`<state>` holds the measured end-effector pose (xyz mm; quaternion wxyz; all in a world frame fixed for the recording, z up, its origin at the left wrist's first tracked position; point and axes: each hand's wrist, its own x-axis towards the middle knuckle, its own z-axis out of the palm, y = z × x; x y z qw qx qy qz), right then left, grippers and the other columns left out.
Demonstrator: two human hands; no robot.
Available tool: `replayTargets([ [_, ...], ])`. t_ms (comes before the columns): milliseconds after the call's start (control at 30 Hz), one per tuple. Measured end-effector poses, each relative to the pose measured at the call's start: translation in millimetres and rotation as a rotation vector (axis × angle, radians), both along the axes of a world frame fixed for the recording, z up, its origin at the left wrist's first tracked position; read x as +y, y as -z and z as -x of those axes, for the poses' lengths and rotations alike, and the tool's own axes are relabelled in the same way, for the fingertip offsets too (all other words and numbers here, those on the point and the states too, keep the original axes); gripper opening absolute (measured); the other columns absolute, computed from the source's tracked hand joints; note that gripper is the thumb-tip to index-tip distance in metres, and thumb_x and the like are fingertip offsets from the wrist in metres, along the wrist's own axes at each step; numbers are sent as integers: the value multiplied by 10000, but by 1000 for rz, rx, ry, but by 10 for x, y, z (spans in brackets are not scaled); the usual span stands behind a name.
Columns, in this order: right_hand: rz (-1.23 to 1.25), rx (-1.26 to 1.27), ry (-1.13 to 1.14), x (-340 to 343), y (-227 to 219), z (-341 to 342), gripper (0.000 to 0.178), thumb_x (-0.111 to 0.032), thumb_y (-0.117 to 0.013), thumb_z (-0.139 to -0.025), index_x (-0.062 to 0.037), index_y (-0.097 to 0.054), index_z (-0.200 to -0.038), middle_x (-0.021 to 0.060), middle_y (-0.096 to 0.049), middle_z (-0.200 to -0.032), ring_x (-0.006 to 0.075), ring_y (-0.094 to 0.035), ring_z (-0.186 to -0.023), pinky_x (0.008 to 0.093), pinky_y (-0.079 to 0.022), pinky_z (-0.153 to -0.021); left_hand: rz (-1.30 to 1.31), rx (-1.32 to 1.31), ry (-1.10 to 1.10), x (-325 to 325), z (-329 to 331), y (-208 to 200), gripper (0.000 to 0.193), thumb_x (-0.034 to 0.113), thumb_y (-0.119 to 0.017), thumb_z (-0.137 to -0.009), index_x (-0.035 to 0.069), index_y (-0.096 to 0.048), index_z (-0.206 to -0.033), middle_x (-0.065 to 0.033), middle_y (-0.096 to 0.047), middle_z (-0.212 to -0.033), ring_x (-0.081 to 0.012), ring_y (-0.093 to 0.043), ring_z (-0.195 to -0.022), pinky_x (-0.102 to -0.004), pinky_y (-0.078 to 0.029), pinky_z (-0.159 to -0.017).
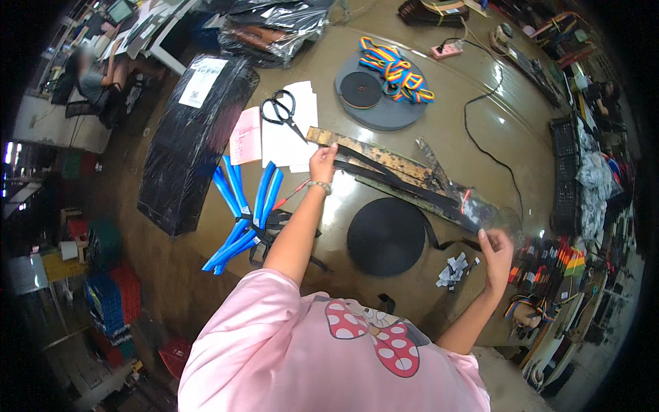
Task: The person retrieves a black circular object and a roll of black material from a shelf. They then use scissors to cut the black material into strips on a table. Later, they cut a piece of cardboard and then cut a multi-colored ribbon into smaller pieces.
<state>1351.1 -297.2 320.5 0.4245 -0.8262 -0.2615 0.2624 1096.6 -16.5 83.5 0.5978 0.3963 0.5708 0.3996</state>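
Observation:
A black webbing strap [405, 180] runs doubled along a worn wooden measuring board [392, 161]. My left hand [322, 165] is closed on the strap at the board's left end. Toward the right end, my right hand [495, 248] pinches the strap between thumb and fingers. Nearer to me lies a large flat roll of black webbing [386, 237], its loose tail leading toward my right hand. Black-handled scissors [281, 113] rest on white paper sheets [300, 137] beyond my left hand. A bundle of blue tubes [244, 220] tied with black straps lies left of my forearm.
A long black plastic-wrapped package [192, 144] and a pink paper pad [246, 137] lie at left. Striped cord [395, 69] and a small roll [360, 90] sit on a grey disc [384, 118]. A cable [473, 103] crosses the table. Another person [93, 82] sits far left.

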Motion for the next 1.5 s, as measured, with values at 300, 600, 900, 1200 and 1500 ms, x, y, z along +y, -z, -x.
replayTargets([
  [300, -3, -125, -56, -43, 787, -718, 232, -220, -658, -837, 10, -646, -861, 56, -645, -811, 128, -575, -787, 271, -443, -755, -195, 196, -1, 142, 102, 102, 339, 405, -649, -840, 69, -625, -802, 27, -541, -683, -65, -455, -592, -219, -368, -510],
  [600, -59, 114, 14, -101, 2097, -951, 282, -244, -647, -849, 34, -622, -888, 56, -633, -811, 130, -550, -776, 276, -429, -748, -56, 88, 26, 111, 102, -140, 305, 343, -635, -867, 75, -533, -764, 47, -474, -589, -31, -374, -444, -200, -290, -383],
  [900, 51, 51, 54, 307, 839, -621, 213, -217, -639, -854, -6, -647, -874, 24, -623, -749, 93, -534, -708, 257, -443, -653, -81, 44, 66, 72, 152, -18, 210, 284, -567, -912, 87, -530, -850, 50, -453, -605, -35, -383, -470, -198, -311, -383],
  [1200, -183, 138, -454, 2446, 1548, 1406, 229, -231, -631, -816, -3, -649, -821, 140, -654, -728, 277, -635, -692, 353, -473, -652, 104, -245, 90, -32, 269, -196, 274, 310, -449, -953, 62, -529, -1036, -67, -580, -875, -125, -576, -738, -241, -491, -516],
  [1500, -20, 143, -467, 2517, 1568, 1353, 325, -303, -676, -763, 12, -653, -838, 215, -642, -764, 356, -639, -732, 406, -490, -670, 49, 38, 156, 86, 201, -284, 315, 320, -696, -821, 19, -615, -871, -3, -622, -706, -43, -538, -538, -169, -442, -466],
])
